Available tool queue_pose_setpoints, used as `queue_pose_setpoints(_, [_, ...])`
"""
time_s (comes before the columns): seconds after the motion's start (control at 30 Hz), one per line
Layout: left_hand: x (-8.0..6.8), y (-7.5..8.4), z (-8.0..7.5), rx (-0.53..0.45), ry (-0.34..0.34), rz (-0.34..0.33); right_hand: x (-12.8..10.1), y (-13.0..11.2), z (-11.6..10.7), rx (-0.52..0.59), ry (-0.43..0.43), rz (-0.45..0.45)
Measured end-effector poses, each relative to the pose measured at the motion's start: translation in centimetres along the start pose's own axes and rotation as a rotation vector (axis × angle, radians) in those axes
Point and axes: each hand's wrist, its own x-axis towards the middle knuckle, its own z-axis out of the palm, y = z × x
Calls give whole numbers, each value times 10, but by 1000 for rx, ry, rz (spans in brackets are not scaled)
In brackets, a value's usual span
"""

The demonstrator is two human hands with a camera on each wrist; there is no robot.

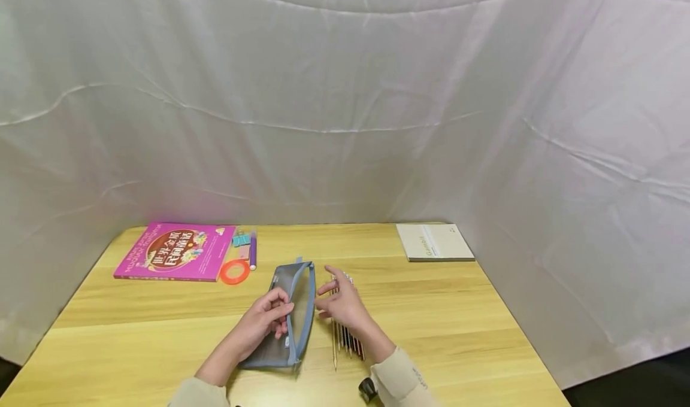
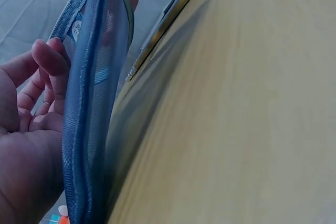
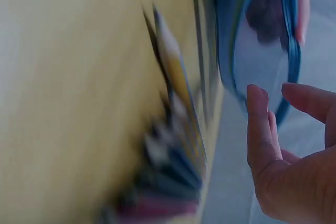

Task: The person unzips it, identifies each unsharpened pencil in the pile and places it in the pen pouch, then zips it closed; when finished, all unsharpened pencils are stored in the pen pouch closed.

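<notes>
A blue-grey mesh zip pouch (image 1: 269,354) stands on the table with its zip mouth gaping to the right. My left hand (image 1: 264,320) pinches the near-left rim of that mouth between thumb and fingers. Just right of the pouch, my right hand (image 1: 347,304) has its thumb and fingers apart, fingertips close to the far rim; in the right wrist view nothing lies between them. Beneath the right hand lies a row of pencils (image 1: 345,340), points toward me, partly hidden by it. One yellow pencil (image 3: 180,72) sticks out further than the others.
A pink book (image 1: 215,248) lies at the back left. Beside it are an orange-red ring (image 1: 235,272), a purple marker (image 1: 253,251) and a teal item (image 1: 241,240). At the back right is a pale notebook (image 1: 436,242). A small black object (image 1: 368,389) sits by the right sleeve.
</notes>
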Motion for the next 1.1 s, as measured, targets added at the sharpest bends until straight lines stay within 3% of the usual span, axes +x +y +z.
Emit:
queue_pose_setpoints(0.23, [-1, 0, -2, -11, 5, 8, 7, 12, -51, -58, 87, 35])
queue_pose_setpoints(0.4, [-2, -1, -3, -14, 9, 6, 12, 26, -71, -85, 92, 85])
queue_pose_setpoints(0.8, [2, -7, -1, -31, 12, -21, 14, 35, -80, -134, 81, 118])
queue_pose_setpoints(1.1, [3, -7, 1, -23, -20, -5, 13, 37, -80, -180, 46, 134])
